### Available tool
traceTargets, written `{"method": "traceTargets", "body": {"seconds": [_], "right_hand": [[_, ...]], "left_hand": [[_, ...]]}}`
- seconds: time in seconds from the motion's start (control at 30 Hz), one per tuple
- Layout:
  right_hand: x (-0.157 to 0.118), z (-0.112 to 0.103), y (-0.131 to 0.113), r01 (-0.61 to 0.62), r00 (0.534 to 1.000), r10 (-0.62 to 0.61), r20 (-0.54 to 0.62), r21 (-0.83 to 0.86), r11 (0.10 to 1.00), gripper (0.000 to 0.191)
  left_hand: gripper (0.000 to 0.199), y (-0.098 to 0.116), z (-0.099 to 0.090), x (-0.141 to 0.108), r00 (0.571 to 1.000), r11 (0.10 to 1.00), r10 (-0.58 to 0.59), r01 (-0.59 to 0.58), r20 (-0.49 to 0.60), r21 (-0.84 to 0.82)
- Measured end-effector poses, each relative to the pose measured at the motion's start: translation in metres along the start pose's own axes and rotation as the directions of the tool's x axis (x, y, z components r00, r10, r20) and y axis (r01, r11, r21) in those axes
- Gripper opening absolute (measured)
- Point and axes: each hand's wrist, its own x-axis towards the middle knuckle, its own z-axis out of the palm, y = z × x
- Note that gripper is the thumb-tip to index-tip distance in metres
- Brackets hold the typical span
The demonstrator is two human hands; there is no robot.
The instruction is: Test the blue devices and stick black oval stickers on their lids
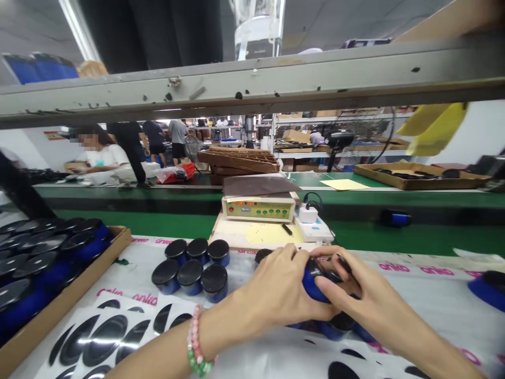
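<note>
In front of my chest my left hand (pixel 272 287) is closed round a blue cylinder with a glossy black end (pixel 312 284). The fingers of my right hand (pixel 365 279) curl over the same cylinder from the other side; dark round shapes show between them, partly hidden. Several more blue cylinders with black tops (pixel 190 275) stand in two short rows left of my hands. Below my hands, others (pixel 335 327) are partly covered. Sheets with round black stickers (pixel 105 337) lie at the lower left and lower right.
A cardboard tray (pixel 114 245) full of blue cylinders stands at left. Ahead is a control box with lit buttons (pixel 258 209), beside a white plug (pixel 308 215). On the green conveyor (pixel 363 231) lies a blue cylinder (pixel 395 218). A shelf beam (pixel 252 84) crosses above; people are beyond.
</note>
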Motion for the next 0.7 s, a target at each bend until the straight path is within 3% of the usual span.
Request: {"method": "traceTargets", "body": {"seconds": [0.17,0.23,0.33,0.43,0.53,0.63,0.7], "right_hand": [[0.002,0.016,-0.001,0.035,0.998,-0.040,-0.044,-0.108,0.994,0.022],[0.003,0.024,-0.007,0.037,0.998,-0.045,-0.051,-0.141,0.989,0.022],[0.012,0.030,-0.015,0.013,1.000,-0.010,0.026,-0.137,0.990,0.028],[0.031,0.028,-0.013,0.033,0.999,-0.025,0.044,-0.187,0.982,0.036],[0.051,0.032,-0.001,0.096,0.991,-0.055,0.124,-0.358,0.929,0.035],[0.062,0.050,0.008,0.175,0.951,-0.044,0.307,-0.414,0.893,0.024],[0.065,0.064,0.010,0.208,0.932,-0.056,0.359,-0.401,0.892,0.023]], "left_hand": [[0.067,-0.004,-0.007,-0.016,0.999,0.996,0.050,-0.050,-0.003,-0.077],[0.065,-0.007,-0.008,-0.024,1.000,0.998,0.003,-0.004,-0.010,-0.056],[0.059,-0.017,-0.016,-0.032,0.997,0.997,-0.074,0.073,-0.026,-0.023],[0.044,-0.037,-0.032,-0.035,0.986,0.991,-0.116,0.124,-0.119,0.059],[0.049,-0.066,-0.045,-0.030,0.965,0.959,-0.187,0.220,-0.186,0.178],[0.054,-0.095,-0.044,-0.023,0.971,0.947,-0.202,0.227,-0.127,0.229],[0.048,-0.110,-0.039,-0.019,0.979,0.943,-0.192,0.205,-0.076,0.262]]}}
